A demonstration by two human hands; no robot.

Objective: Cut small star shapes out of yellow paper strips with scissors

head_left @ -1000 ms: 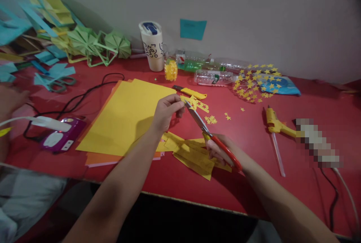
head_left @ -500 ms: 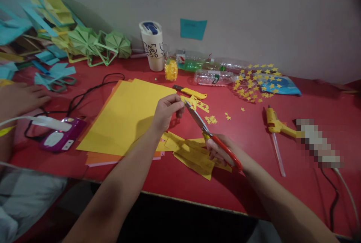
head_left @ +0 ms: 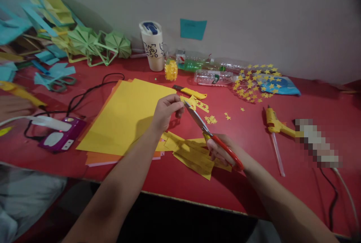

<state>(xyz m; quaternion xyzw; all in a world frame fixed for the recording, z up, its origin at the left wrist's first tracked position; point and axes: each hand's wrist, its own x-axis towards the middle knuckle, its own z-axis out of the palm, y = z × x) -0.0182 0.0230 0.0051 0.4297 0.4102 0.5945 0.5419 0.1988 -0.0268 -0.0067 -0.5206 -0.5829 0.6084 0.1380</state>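
Over the right edge of the yellow paper stack (head_left: 121, 111), my left hand (head_left: 168, 110) pinches a small piece of yellow paper by the scissor tips. My right hand (head_left: 221, 149) is closed around the red-handled scissors (head_left: 200, 120), whose blades point up and left to that piece. Beneath my right hand lie yellow paper strips (head_left: 194, 160). Beyond the blades are a yellow cutter (head_left: 193, 93), a strip with star-shaped holes (head_left: 201, 105) and small cut stars (head_left: 211, 119).
A hot glue gun (head_left: 278, 125) lies at right. Plastic bottles (head_left: 214, 77), a tumbler (head_left: 153, 49) and folded paper shapes (head_left: 87, 43) line the wall. At left are a purple power strip (head_left: 62, 135), cables and another person's hand (head_left: 14, 107).
The other person's hand at the far left has shifted down and left, and a yellow tool now shows over it. My hands and the scissors have hardly moved.
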